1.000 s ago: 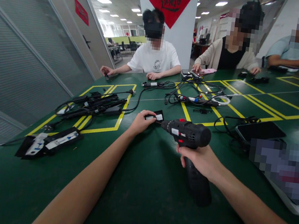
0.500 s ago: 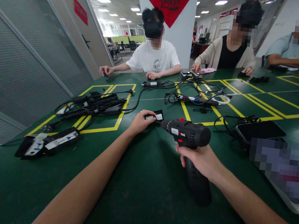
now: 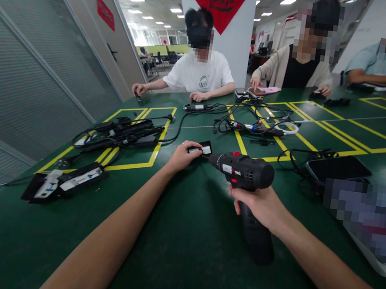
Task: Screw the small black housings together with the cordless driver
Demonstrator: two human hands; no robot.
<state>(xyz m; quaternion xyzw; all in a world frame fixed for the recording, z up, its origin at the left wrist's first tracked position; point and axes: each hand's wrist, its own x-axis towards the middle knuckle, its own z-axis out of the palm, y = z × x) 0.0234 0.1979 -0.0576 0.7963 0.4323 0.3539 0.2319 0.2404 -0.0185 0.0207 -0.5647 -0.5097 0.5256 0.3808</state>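
My right hand (image 3: 259,204) is wrapped round the handle of a black cordless drill (image 3: 246,171) with red buttons. The drill lies level, its chuck pointing left and its thin bit reaching the near edge of a flat black piece with a white strip (image 3: 206,150). Whether the bit touches that piece I cannot make out. On the piece's left end, my left hand (image 3: 185,155) presses with closed fingers and holds it on the green table (image 3: 178,256). The fingers cover part of the piece.
Left lie tangled black cables and adapters (image 3: 126,133) and black pieces with white strips (image 3: 81,179). More cables (image 3: 252,127) lie beyond the drill. A phone (image 3: 339,168) is at right. Across the table a person in white (image 3: 205,72) and others sit.
The whole view has shifted very slightly. Both hands, the drill and the black piece keep the same places relative to one another.
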